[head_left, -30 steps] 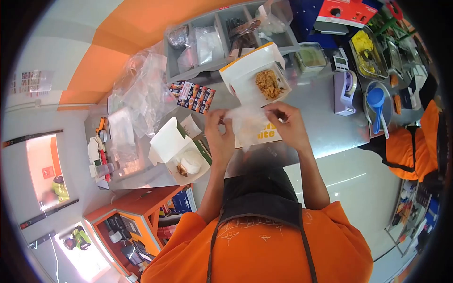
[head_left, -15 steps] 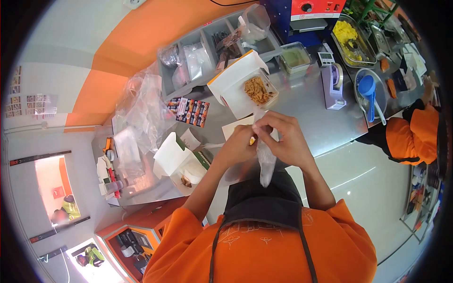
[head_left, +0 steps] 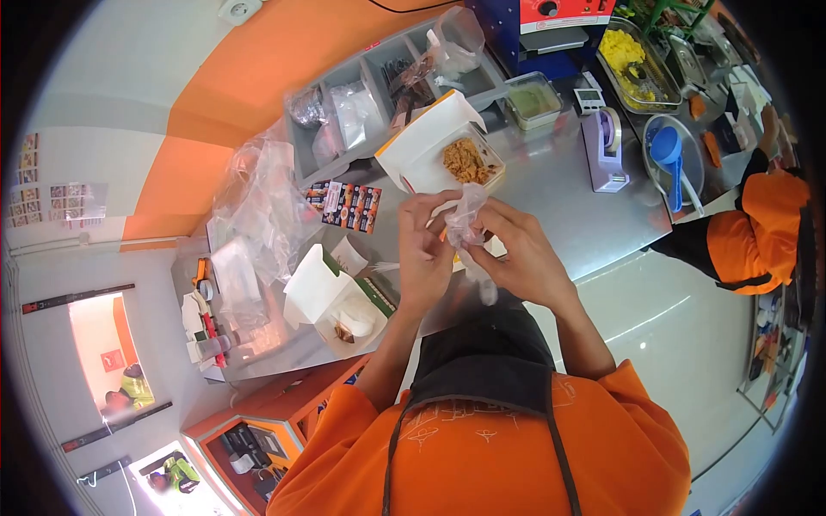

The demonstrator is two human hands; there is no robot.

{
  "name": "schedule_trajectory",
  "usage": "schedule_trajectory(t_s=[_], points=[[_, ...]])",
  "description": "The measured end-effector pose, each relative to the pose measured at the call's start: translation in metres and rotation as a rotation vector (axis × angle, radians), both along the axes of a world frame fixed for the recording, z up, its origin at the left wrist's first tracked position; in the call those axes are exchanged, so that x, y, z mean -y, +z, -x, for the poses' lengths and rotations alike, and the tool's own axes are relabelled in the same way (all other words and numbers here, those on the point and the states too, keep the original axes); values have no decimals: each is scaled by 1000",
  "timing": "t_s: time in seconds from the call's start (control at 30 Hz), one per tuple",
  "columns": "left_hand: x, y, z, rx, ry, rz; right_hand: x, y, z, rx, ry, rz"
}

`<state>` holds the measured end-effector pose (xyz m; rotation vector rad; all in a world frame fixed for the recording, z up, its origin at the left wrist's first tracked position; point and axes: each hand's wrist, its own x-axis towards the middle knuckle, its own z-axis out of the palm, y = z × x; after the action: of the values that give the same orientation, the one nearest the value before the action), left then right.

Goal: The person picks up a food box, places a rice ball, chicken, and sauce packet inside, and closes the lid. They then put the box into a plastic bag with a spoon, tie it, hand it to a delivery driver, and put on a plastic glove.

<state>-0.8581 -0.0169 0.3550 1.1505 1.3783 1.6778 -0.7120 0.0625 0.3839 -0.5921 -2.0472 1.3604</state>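
Between my two hands, near the counter's front edge, hangs a crumpled clear plastic bag (head_left: 465, 220). My left hand (head_left: 427, 249) has its fingers bent around the bag's left side, with something small and orange-yellow partly showing beside them. My right hand (head_left: 519, 252) pinches the bag from the right, and its narrow end hangs below. Just beyond the hands, an open white box (head_left: 404, 163) holds brown crispy food (head_left: 467, 161). To the left stands another open white and green box (head_left: 315, 289) with a white wrapped item and a brown piece inside.
A grey divided bin (head_left: 301, 155) of packets lies behind. Plastic bags (head_left: 262, 206) and printed cards (head_left: 354, 206) sit at left. A tape dispenser (head_left: 605, 150), lidded tub (head_left: 533, 101) and bowl with blue scoop (head_left: 666, 146) are right. Another person (head_left: 748, 236) stands far right.
The bag has been raised and bunched between my hands, its lower end hanging less far down. My left hand has moved up, its fingers spread more around the bag.
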Motion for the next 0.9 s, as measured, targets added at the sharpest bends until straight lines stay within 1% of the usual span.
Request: schedule_trajectory(t_s=[0.07, 0.17, 0.2, 0.27, 0.3, 0.37, 0.47, 0.57, 0.67, 0.77, 0.83, 0.87, 0.9], points=[[-1, -14, 0, 97, 12, -73, 0, 2, -1, -2, -7, -8], [16, -9, 3, 0, -55, 218, -4, 14, -11, -37, 44, 234], [21, -4, -3, -73, -65, 244, -5, 13, -13, -1, 44, 245], [24, 30, -22, -220, -86, 295, -5, 10, -19, 70, 43, 266], [28, 35, -25, -295, -139, 286, -4, 6, -21, 48, 47, 321], [40, 28, -18, -235, -296, 519, -3, -1, -25, 1, 57, 430], [55, -4, -5, 303, -516, 740, -4, 3, -22, 45, 21, 530], [58, -30, -13, 855, -493, 884, 17, -1, -1, 67, 244, 26], [54, -48, 0, 73, -326, 644, 48, 24, 25, 249, 391, -66], [33, -60, 17, -672, -127, 322, 40, 60, -6, -54, 158, -430], [8, -61, 24, -921, 11, 162, 29, 64, -45, -141, 62, -229], [-18, -58, 30, -935, 69, 120, 29, 62, -64, -142, -49, -17], [-40, -58, 36, -948, 129, 80, 25, 52, -79, -164, -170, 46]])
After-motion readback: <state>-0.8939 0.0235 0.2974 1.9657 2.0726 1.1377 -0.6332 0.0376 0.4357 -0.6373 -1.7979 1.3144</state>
